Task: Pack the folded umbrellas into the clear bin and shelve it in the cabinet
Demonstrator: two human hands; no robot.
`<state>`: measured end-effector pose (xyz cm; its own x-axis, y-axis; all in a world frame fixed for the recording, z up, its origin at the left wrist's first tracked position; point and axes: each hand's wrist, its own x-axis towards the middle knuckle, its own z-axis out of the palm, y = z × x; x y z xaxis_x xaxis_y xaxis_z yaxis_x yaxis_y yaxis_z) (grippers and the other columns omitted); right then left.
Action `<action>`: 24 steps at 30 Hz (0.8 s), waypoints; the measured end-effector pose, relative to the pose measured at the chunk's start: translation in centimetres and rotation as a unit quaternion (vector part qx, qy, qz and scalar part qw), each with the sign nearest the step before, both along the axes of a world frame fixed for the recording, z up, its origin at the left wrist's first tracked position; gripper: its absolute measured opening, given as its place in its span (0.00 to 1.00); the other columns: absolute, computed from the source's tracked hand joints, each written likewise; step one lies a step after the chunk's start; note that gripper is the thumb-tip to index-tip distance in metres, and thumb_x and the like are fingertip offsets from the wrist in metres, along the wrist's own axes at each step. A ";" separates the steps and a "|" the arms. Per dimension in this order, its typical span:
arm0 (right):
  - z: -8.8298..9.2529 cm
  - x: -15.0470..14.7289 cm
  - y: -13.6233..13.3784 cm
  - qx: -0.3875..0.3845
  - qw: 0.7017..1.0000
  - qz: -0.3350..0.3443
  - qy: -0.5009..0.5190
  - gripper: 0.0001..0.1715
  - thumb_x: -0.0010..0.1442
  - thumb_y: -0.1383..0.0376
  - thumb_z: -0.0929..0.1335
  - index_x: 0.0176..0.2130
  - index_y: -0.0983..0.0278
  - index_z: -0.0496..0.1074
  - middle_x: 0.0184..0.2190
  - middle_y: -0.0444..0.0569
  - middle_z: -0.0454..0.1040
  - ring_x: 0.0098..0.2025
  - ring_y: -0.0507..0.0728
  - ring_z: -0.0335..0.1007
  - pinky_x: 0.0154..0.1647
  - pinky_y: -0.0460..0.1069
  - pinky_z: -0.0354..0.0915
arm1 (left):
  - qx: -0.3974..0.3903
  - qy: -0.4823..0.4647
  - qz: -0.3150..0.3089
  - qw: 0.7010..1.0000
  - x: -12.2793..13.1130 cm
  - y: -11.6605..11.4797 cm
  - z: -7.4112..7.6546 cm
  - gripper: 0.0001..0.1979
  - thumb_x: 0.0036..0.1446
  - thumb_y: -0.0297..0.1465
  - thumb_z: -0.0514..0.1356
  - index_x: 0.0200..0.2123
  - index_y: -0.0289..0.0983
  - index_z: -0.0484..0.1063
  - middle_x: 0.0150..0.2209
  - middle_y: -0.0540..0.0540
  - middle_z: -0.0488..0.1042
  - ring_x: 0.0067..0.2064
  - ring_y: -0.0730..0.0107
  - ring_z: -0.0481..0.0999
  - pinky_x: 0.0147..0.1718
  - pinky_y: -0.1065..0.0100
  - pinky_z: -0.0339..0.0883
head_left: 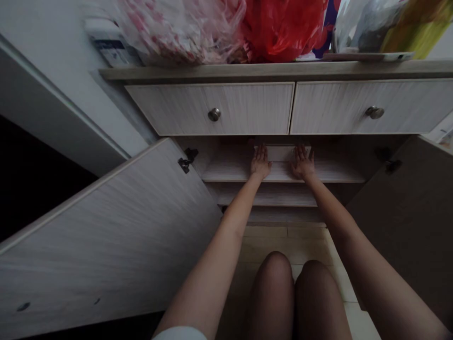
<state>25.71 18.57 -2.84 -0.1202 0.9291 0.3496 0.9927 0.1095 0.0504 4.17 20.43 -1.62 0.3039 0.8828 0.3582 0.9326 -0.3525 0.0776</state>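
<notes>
A pale, flat-fronted box [281,154] sits on the upper shelf [226,167] inside the open cabinet. At its left end lies my left hand [261,162], fingers stretched out and pointing into the cabinet. My right hand [303,162] is at the box's right end, its fingers extended and slightly apart. Both palms are down near the shelf's front edge, and the fingers appear to touch the box's front. The back of the box is lost in shadow.
Two cabinet doors, the left door [116,236] and the right door [406,222], swing outward on either side. Above are two closed drawers with round knobs. A white bottle [109,42], a pinkish plastic bag [184,33] and a red bag [283,28] stand on top.
</notes>
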 end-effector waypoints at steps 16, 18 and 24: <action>3.7 0.9 -3.5 0.087 0.976 0.037 0.198 0.38 0.67 0.52 0.55 0.66 0.74 0.59 0.67 0.67 0.57 0.70 0.67 0.48 0.69 0.66 0.48 | 0.064 -0.107 -0.049 0.991 -1.5 -2.6 2.2 0.32 0.67 0.36 0.46 0.68 0.24 0.52 0.71 0.30 0.49 0.73 0.53 0.46 0.70 0.49 0.40; 2.9 1.8 -7.6 0.180 0.932 0.041 0.313 0.34 0.68 0.51 0.55 0.60 0.72 0.65 0.60 0.67 0.67 0.64 0.65 0.61 0.64 0.62 0.58 | 0.119 -0.178 -0.040 0.976 -3.3 -6.3 1.1 0.30 0.68 0.38 0.44 0.68 0.28 0.55 0.70 0.31 0.55 0.72 0.55 0.50 0.69 0.49 0.46; -3.5 6.4 -25.9 0.225 0.851 0.008 0.475 0.19 0.62 0.48 0.67 0.35 0.61 0.73 0.32 0.52 0.76 0.36 0.61 0.74 0.40 0.56 0.70 | 0.194 -0.419 0.100 0.881 -11.7 -22.3 -7.6 0.21 0.65 0.44 0.51 0.49 0.37 0.73 0.46 0.37 0.80 0.50 0.58 0.79 0.53 0.56 0.70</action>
<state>32.11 -7.34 -6.35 0.4044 0.6761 0.6159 0.6078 0.3046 -0.7334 -7.51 -1.83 -9.18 -0.3585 0.6503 0.6697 0.6513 -0.3397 0.6785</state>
